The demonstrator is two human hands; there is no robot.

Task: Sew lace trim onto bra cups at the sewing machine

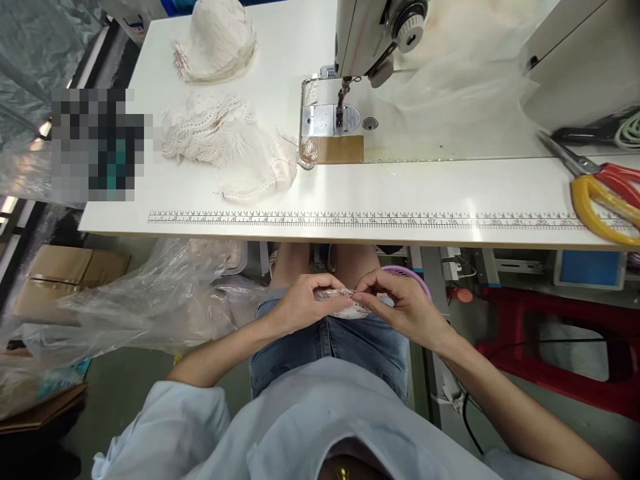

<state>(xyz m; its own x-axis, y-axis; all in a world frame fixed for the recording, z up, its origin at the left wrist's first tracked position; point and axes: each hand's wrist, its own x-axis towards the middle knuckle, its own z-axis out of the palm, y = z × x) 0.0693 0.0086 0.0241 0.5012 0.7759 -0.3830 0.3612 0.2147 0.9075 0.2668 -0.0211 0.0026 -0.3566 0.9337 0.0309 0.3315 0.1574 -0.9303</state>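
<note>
Delicate handling: The small lace fabric (358, 310) likely calls for light pinches set close together, its edge kept flat and untwisted.
Left hand: The left hand (305, 303) closes thumb and fingers on the fabric.
Right hand: The right hand (413, 307) pinches its edge, fingertips nearly meeting.
Fabric's place: Between both hands, over the lap (327, 343), before the table (440, 190).

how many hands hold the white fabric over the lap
2: the left hand pinches the white fabric on its left side, the right hand on its right. No other hand shows.
</note>
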